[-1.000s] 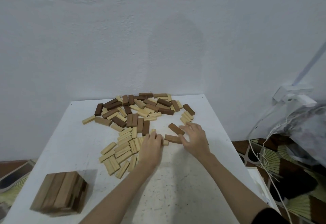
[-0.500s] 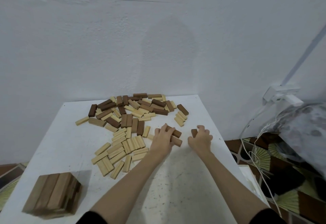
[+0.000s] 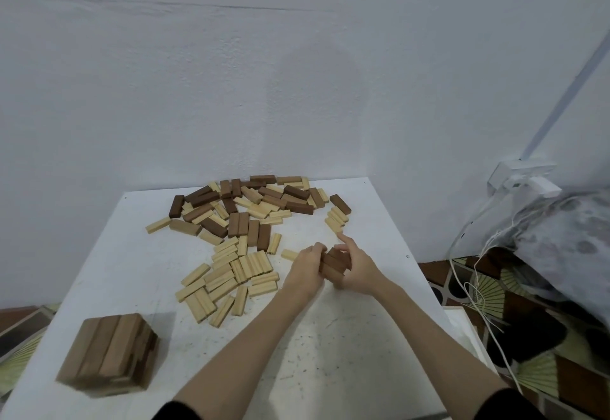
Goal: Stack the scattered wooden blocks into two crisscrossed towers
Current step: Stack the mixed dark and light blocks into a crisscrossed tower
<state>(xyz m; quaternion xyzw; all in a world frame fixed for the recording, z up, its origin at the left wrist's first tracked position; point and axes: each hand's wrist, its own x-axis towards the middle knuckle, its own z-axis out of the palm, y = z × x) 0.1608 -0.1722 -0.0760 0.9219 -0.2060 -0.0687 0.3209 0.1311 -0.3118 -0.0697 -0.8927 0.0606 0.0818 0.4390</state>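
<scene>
Wooden blocks (image 3: 245,241) lie scattered over the far half of a white table (image 3: 330,347), dark brown ones mostly at the back near the wall (image 3: 231,89), pale ones spread closer in a loose patch toward the left of centre. A short row of pale blocks with one dark block sits apart at the far right of the scatter (image 3: 338,216). At the near left corner stands a finished tower (image 3: 109,358) of brown blocks, its top layer showing blocks side by side, with crossed layers visible on its right face.

Both hands meet just right of the table's middle. Between them is a small bundle of dark brown blocks (image 3: 334,262), pressed together side by side. The left hand (image 3: 305,269) curls its fingers against the bundle's left side; the right hand (image 3: 358,267) wraps the right side, its index finger sticking out toward the far edge. Whether the bundle rests on the table or is lifted cannot be told. One pale block (image 3: 290,254) lies just left of the left hand.

Off the table to the right, a white cable (image 3: 475,287) hangs beside a grey patterned bag (image 3: 567,238)
</scene>
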